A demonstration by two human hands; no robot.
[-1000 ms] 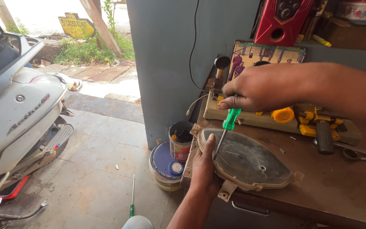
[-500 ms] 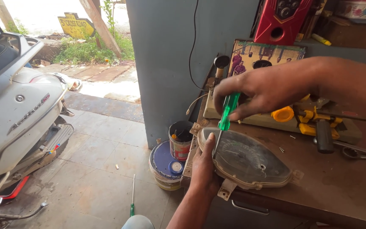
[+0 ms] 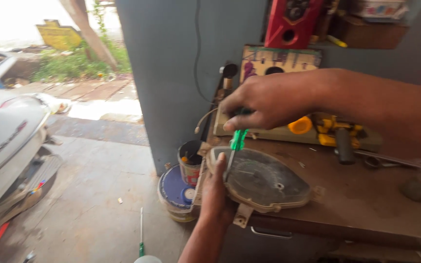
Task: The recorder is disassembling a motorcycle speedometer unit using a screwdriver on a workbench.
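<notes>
My right hand (image 3: 269,100) grips a green-handled screwdriver (image 3: 237,142) and points it down, its tip at the left edge of a dusty speedometer housing (image 3: 264,180). That housing lies with its clear domed cover up, at the left end of a brown workbench (image 3: 366,199). My left hand (image 3: 216,192) holds the housing's left edge from below, thumb on the rim.
Yellow tool parts (image 3: 327,131) and a wrench (image 3: 386,160) lie on the bench behind the housing. A small tin (image 3: 189,163) stands on a blue-lidded can (image 3: 174,192) beside the bench. A second screwdriver (image 3: 141,234) lies on the concrete floor. A white scooter (image 3: 6,141) stands at left.
My right hand has moved left and slightly down with the screwdriver, whose tip now sits at the housing's left edge. The view has shifted a little.
</notes>
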